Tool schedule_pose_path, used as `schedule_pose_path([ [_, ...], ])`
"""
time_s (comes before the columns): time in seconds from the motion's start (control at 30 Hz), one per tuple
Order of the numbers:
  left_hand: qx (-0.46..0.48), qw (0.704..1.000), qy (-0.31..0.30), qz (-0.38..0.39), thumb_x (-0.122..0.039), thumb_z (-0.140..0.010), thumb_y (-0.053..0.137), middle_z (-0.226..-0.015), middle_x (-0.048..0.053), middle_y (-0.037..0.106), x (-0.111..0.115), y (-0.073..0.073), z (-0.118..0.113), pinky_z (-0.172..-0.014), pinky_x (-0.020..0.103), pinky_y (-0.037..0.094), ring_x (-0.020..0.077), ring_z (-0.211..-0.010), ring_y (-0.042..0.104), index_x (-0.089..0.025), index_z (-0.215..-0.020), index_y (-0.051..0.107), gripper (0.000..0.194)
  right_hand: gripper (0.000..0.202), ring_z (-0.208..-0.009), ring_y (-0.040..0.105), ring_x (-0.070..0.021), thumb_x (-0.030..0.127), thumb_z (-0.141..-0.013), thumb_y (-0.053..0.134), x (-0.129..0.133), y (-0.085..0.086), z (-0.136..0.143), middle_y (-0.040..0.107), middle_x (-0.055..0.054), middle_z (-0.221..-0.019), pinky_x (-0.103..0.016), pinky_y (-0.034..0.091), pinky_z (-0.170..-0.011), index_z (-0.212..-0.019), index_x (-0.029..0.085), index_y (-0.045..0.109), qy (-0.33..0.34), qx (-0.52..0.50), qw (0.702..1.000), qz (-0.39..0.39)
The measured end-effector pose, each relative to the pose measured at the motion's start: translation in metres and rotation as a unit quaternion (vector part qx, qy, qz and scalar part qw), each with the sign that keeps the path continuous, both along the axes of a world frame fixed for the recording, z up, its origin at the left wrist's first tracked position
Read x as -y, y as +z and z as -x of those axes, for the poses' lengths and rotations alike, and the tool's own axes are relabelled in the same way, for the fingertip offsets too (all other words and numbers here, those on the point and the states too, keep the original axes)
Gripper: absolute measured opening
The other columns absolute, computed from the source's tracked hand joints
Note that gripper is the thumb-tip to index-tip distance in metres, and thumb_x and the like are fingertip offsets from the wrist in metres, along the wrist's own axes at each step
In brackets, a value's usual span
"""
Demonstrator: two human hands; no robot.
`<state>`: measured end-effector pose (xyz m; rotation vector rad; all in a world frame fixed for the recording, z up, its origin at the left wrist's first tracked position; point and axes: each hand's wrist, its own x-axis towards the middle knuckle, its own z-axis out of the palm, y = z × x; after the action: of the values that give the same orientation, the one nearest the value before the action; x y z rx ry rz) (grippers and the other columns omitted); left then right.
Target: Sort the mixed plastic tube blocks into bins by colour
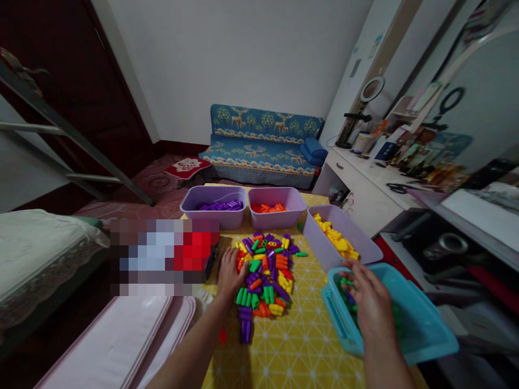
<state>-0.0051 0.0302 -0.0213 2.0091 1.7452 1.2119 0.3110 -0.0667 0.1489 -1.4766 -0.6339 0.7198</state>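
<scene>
My left hand (231, 273) rests at the left edge of a mixed pile of plastic building pieces (265, 275) in purple, green, orange and yellow. Its fingers are slightly spread and touch the pieces; I see nothing gripped. My right hand (371, 297) hangs over a teal bin (425, 308), its fingers curved and apart. Green pieces (351, 302) lie in that bin beneath the fingers, partly hidden by the hand. Behind the pile stand a lilac bin (214, 219) of purple pieces, another lilac bin (275, 219) of orange ones and a third lilac bin (365, 243) of yellow ones.
A yellow patterned cloth (300, 346) covers the table. White-pink padded panels (117, 335) lie at the lower left, near a blurred-out patch. A blue sofa (259, 151) stands by the wall. To the right are a cluttered white dresser (365, 173) and dark shelving.
</scene>
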Motion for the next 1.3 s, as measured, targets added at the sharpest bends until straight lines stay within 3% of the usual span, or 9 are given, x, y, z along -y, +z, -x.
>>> schedule_pose_path([
  [0.07, -0.001, 1.000, -0.002, -0.002, -0.043, -0.090, 0.052, -0.135, 0.016, 0.055, 0.000, 0.000, 0.000, -0.113, 0.055, 0.037, 0.0324, -0.136, 0.041, -0.015, -0.131, 0.052, 0.050, 0.033, -0.079, 0.064, -0.0201, 0.042, -0.067, 0.068, 0.010, 0.003, -0.032, 0.070, -0.006, -0.098, -0.031, 0.047, -0.065, -0.093, 0.023, 0.070, 0.037, 0.223, 0.971, 0.078],
  [0.17, -0.004, 1.000, -0.006, -0.004, -0.044, -0.091, 0.051, -0.134, 0.016, 0.055, -0.001, 0.000, 0.000, -0.114, 0.055, 0.036, 0.0326, -0.136, 0.041, -0.015, -0.131, 0.052, 0.049, 0.023, -0.070, 0.061, -0.0191, 0.026, -0.064, 0.064, 0.020, -0.006, -0.086, 0.069, -0.004, -0.089, -0.032, 0.044, -0.065, -0.086, 0.025, 0.073, 0.095, 0.462, 0.860, 0.194],
  [0.3, -0.011, 1.000, -0.009, -0.002, -0.044, -0.091, 0.051, -0.133, 0.017, 0.055, -0.002, -0.001, 0.001, -0.114, 0.054, 0.035, 0.0326, -0.136, 0.041, -0.013, -0.131, 0.052, 0.050, 0.034, -0.074, 0.064, -0.0196, 0.017, -0.063, 0.065, 0.024, -0.034, -0.127, 0.067, -0.005, -0.093, -0.031, 0.046, -0.067, -0.095, 0.025, 0.075, 0.182, 0.546, 0.774, 0.262],
  [0.47, -0.013, 1.000, -0.008, -0.003, -0.044, -0.091, 0.051, -0.134, 0.017, 0.055, -0.003, -0.004, 0.002, -0.113, 0.055, 0.037, 0.0326, -0.136, 0.041, -0.014, -0.131, 0.052, 0.050, 0.033, -0.084, 0.064, -0.0188, 0.015, -0.068, 0.064, 0.022, -0.049, -0.121, 0.064, -0.005, -0.098, -0.028, 0.046, -0.073, -0.098, 0.025, 0.073, 0.190, 0.603, 0.734, 0.248],
  [0.67, -0.002, 1.000, -0.011, -0.009, -0.044, -0.090, 0.052, -0.135, 0.016, 0.054, -0.002, -0.006, 0.002, -0.113, 0.056, 0.036, 0.0331, -0.137, 0.040, -0.016, -0.132, 0.051, 0.050, 0.012, -0.074, 0.064, -0.0183, 0.026, -0.075, 0.058, 0.025, -0.037, -0.118, 0.066, -0.005, -0.092, -0.029, 0.045, -0.066, -0.085, 0.023, 0.064, 0.167, 0.591, 0.755, 0.229],
  [0.87, -0.003, 1.000, -0.009, -0.005, -0.045, -0.090, 0.053, -0.134, 0.017, 0.055, -0.003, -0.006, 0.002, -0.114, 0.055, 0.035, 0.0332, -0.136, 0.041, -0.014, -0.130, 0.052, 0.050, 0.036, -0.063, 0.064, -0.0229, 0.055, -0.073, 0.050, 0.029, -0.041, -0.118, 0.068, -0.008, -0.078, -0.034, 0.047, -0.060, -0.088, 0.023, 0.056, 0.068, 0.470, 0.859, 0.191],
  [1.07, 0.000, 1.000, -0.009, -0.015, -0.044, -0.090, 0.052, -0.133, 0.015, 0.056, -0.003, -0.004, 0.002, -0.113, 0.055, 0.036, 0.0324, -0.136, 0.041, -0.016, -0.130, 0.053, 0.048, 0.051, -0.053, 0.060, -0.0194, 0.054, -0.072, 0.049, 0.034, -0.040, -0.115, 0.067, -0.001, -0.070, -0.030, 0.044, -0.049, -0.112, 0.023, 0.054, 0.097, 0.295, 0.930, 0.196],
  [1.17, -0.002, 1.000, -0.007, -0.018, -0.044, -0.090, 0.053, -0.132, 0.015, 0.057, -0.002, -0.004, 0.002, -0.112, 0.055, 0.037, 0.0329, -0.135, 0.043, -0.017, -0.129, 0.054, 0.048, 0.046, -0.058, 0.062, -0.0203, 0.062, -0.070, 0.050, 0.031, -0.042, -0.112, 0.067, -0.002, -0.070, -0.031, 0.046, -0.055, -0.094, 0.023, 0.061, 0.101, 0.315, 0.916, 0.228],
  [1.3, -0.013, 1.000, -0.005, -0.012, -0.044, -0.091, 0.051, -0.133, 0.016, 0.056, -0.002, -0.004, 0.002, -0.113, 0.054, 0.037, 0.0329, -0.135, 0.042, -0.014, -0.129, 0.053, 0.049, 0.044, -0.072, 0.067, -0.0249, 0.067, -0.066, 0.058, 0.023, -0.053, -0.100, 0.070, -0.005, -0.071, -0.033, 0.048, -0.066, -0.076, 0.024, 0.063, 0.109, 0.416, 0.859, 0.278],
])
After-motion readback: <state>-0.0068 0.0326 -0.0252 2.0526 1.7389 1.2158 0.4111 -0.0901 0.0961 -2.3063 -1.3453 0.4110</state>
